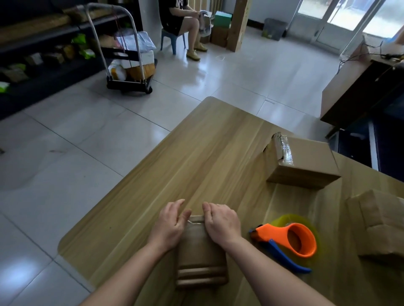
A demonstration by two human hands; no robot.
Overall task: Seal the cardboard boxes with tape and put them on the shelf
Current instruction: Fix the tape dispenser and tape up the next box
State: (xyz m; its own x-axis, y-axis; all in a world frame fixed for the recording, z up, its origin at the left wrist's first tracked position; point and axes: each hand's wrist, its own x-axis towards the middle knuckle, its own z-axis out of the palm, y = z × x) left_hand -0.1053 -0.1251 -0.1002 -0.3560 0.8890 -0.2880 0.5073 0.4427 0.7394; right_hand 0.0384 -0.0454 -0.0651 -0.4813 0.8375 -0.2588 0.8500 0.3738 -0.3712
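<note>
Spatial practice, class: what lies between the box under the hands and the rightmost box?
The orange tape dispenser, lying on the wooden table, in the head view.

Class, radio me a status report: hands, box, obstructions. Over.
Left hand touches far corner of small box; right hand curls over its far edge. Tape strip shows there. Tape dispenser lies to the right, apart.

We are reading no text anywhere. The cardboard box (201, 246) in our grip is showing plain brown faces. White print (181, 3) on a seated person's dark shirt, far ahead of the grip, is coming out too blurred, and so are the green packets (87, 53) far ahead-left.
</note>
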